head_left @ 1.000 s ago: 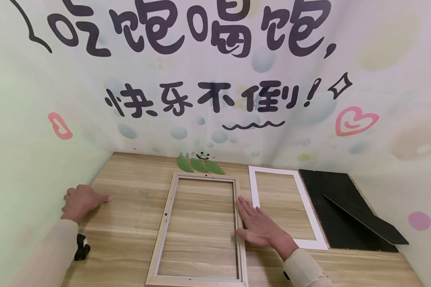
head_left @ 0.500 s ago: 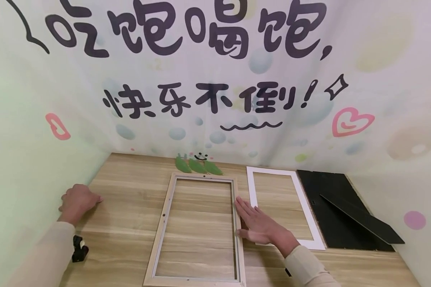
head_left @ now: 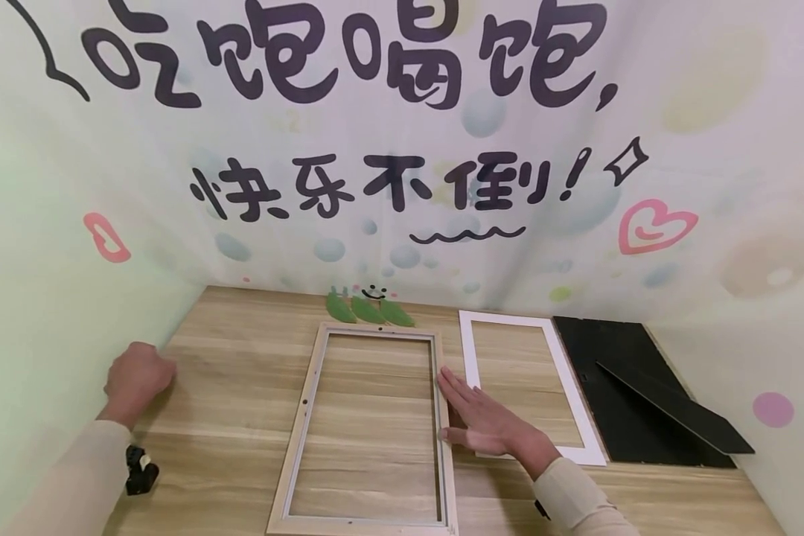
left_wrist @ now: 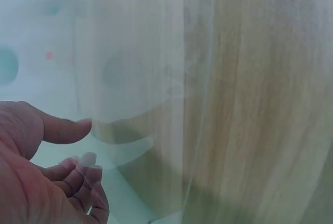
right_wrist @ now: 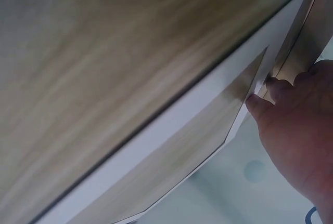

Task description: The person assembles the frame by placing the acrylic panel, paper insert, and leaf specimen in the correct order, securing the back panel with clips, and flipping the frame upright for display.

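Observation:
The left hand (head_left: 139, 378) is at the table's left edge beside the wall, fingers bent. In the left wrist view, the thumb (left_wrist: 67, 130) and curled fingertips (left_wrist: 91, 174) stand apart at the near side of a clear sheet (left_wrist: 140, 68), which mirrors the hand faintly. A light wooden picture frame (head_left: 296, 439) lies flat with its back open. Against its right side rests the right hand (head_left: 489, 424), its fingers straight. In the right wrist view, the right hand (right_wrist: 296, 120) overlaps the far end of a white mat.
The white mat (head_left: 469, 350) lies right of the frame. Beyond it is a black backing board (head_left: 616, 335) with its stand leg (head_left: 677, 413) raised. Green leaves (head_left: 368, 310) lie behind the frame. A printed wall cloth (head_left: 402, 260) borders the table.
The left hand has drawn a little left toward the wall, and its extended thumb has come in. The right hand stays at the frame's right side. The view has shifted slightly.

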A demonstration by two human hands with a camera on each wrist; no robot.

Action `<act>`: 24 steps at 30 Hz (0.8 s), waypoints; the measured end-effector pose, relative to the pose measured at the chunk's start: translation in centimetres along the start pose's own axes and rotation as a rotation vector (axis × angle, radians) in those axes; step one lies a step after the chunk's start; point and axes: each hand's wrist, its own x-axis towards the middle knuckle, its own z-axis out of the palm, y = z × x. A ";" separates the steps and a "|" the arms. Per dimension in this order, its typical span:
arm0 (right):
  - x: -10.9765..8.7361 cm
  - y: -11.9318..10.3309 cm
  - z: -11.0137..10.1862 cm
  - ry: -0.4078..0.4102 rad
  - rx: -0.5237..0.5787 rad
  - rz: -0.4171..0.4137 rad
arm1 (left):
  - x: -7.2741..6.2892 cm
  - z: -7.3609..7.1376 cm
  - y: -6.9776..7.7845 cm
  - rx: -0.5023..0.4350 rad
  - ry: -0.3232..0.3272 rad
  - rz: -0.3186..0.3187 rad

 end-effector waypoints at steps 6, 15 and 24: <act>-0.1 0.3 0.0 0.000 0.013 0.001 | 0.0 -0.5 0.0 0.013 0.033 0.067; -0.1 0.1 0.0 -0.008 0.032 0.011 | 0.0 -1.5 -0.2 0.057 0.046 0.082; -0.2 0.1 -0.2 0.001 0.038 0.000 | 0.1 -2.1 0.3 0.045 0.024 0.032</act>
